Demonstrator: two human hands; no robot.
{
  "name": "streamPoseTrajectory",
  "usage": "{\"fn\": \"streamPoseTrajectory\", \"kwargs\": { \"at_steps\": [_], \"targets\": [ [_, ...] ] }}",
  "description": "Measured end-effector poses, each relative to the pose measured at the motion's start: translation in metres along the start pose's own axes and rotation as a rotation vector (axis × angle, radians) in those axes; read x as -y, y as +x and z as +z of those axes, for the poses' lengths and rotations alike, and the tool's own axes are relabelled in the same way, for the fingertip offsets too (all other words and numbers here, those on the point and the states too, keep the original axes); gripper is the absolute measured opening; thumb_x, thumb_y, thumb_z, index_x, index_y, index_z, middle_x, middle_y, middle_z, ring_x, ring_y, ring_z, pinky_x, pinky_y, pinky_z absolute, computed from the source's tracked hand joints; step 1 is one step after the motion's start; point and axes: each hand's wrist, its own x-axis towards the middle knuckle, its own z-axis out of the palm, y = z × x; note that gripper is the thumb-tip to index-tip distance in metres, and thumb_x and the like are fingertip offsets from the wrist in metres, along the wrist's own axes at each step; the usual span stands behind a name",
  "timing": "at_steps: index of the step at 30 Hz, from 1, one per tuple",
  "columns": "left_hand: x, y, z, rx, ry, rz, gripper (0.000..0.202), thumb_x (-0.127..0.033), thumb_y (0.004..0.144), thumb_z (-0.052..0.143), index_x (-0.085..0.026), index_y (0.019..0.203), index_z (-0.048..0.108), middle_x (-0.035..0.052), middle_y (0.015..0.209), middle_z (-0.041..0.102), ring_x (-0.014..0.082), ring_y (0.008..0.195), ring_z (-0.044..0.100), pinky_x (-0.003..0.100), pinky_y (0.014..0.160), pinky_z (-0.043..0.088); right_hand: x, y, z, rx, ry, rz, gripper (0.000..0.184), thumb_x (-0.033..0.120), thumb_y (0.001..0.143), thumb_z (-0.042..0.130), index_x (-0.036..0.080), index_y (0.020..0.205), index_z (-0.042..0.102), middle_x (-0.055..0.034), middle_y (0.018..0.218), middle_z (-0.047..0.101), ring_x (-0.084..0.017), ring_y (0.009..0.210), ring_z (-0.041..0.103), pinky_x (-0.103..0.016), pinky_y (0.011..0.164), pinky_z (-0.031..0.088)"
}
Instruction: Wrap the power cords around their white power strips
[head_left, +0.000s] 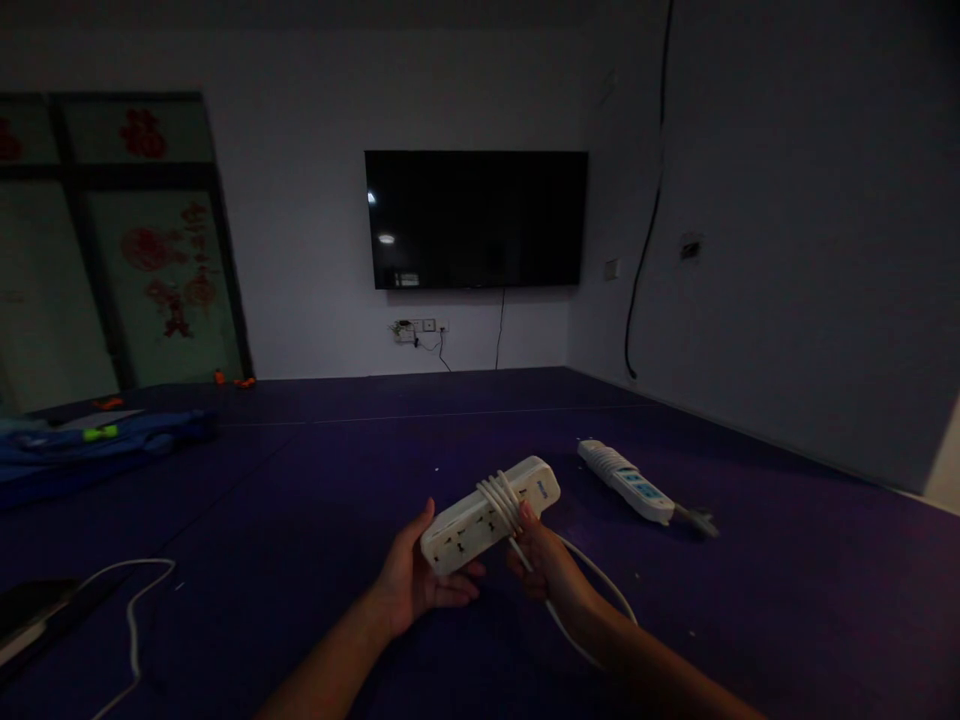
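Note:
A white power strip (466, 535) is held up over the purple surface, tilted with its right end higher. Several turns of its white cord (499, 500) wrap around the strip's right half. My left hand (420, 575) grips the lower left end, thumb at the edge and fingers beneath. At the wrapped turns, my right hand (551, 565) is closed on the cord, and a loose length loops down past the wrist. To the right lies a second white power strip (641, 490) with blue sockets, its cord wound round its far end and its plug (699, 520) sticking out near me.
Blue cloth (142, 440) lies at the left. A dark device (37, 605) with a white cable (133, 620) rests at the lower left. A television (480, 220) hangs on the far wall. A black cord (651, 230) dangles along the right wall.

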Motion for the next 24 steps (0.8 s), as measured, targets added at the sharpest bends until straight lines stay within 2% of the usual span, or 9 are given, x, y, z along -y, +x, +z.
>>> {"fn": "streamPoseTrajectory", "kwargs": {
  "at_steps": [2,4,7,10,14,19,24],
  "targets": [
    [0.000,-0.002,-0.004,0.150,-0.080,-0.074,0.084,-0.078,0.072,0.028,-0.006,0.102,0.062,0.0158,0.081,0.068,0.0192,0.060,0.064,0.027,0.055,0.046,-0.001,0.000,0.000,0.002,-0.044,-0.040,0.061,0.079,0.068,0.041,0.018,0.072,0.044,0.0068,0.048,0.041,-0.002,0.035,0.023,-0.018,0.038,0.011],
    [0.002,-0.004,-0.008,0.248,-0.096,-0.100,0.087,-0.078,0.071,0.027,-0.005,0.103,0.061,0.0167,0.083,0.067,0.0186,0.061,0.064,0.026,0.053,0.045,-0.001,-0.001,0.000,0.037,-0.078,-0.068,0.064,0.080,0.067,0.040,0.017,0.072,0.045,0.0063,0.047,0.041,-0.002,0.035,0.023,-0.019,0.038,0.010],
    [0.006,-0.003,-0.014,0.302,-0.017,-0.073,0.078,-0.071,0.072,0.036,-0.004,0.105,0.060,0.0149,0.080,0.065,0.0149,0.053,0.059,0.023,0.047,0.040,0.000,-0.002,0.000,0.104,-0.102,-0.079,0.066,0.081,0.068,0.038,0.016,0.072,0.048,0.0059,0.047,0.041,-0.002,0.035,0.023,-0.019,0.038,0.010],
    [0.008,0.000,-0.014,0.270,0.040,0.030,0.061,-0.057,0.068,0.048,-0.008,0.102,0.060,0.0105,0.072,0.062,0.0111,0.046,0.051,0.021,0.040,0.032,0.001,-0.002,-0.001,0.140,-0.097,-0.081,0.067,0.081,0.069,0.035,0.015,0.072,0.049,0.0058,0.046,0.040,-0.002,0.035,0.022,-0.019,0.038,0.011],
    [0.007,0.000,-0.007,0.233,0.004,0.118,0.056,-0.050,0.065,0.049,-0.005,0.095,0.063,0.0064,0.060,0.057,0.0069,0.037,0.042,0.020,0.036,0.023,0.004,-0.004,-0.001,0.188,-0.050,-0.050,0.069,0.081,0.071,0.030,0.015,0.078,0.051,0.0046,0.049,0.045,-0.003,0.034,0.024,-0.018,0.036,0.013],
    [0.004,-0.002,-0.004,0.145,-0.026,0.229,0.051,-0.045,0.065,0.054,-0.004,0.095,0.063,0.0076,0.060,0.059,0.0063,0.035,0.042,0.019,0.034,0.018,0.015,-0.006,-0.002,0.224,0.004,0.113,0.068,0.074,0.080,0.017,0.017,0.098,0.051,0.0033,0.050,0.049,-0.005,0.030,0.026,-0.017,0.033,0.012],
    [0.002,-0.003,-0.001,0.036,0.018,0.343,0.045,-0.042,0.065,0.057,-0.004,0.088,0.063,0.0084,0.061,0.060,0.0058,0.036,0.040,0.020,0.035,0.019,0.020,-0.002,-0.005,0.152,-0.113,0.214,0.069,0.066,0.086,0.017,0.011,0.094,0.058,0.0007,0.044,0.048,-0.007,0.029,0.032,-0.017,0.030,0.018]
  ]
}}
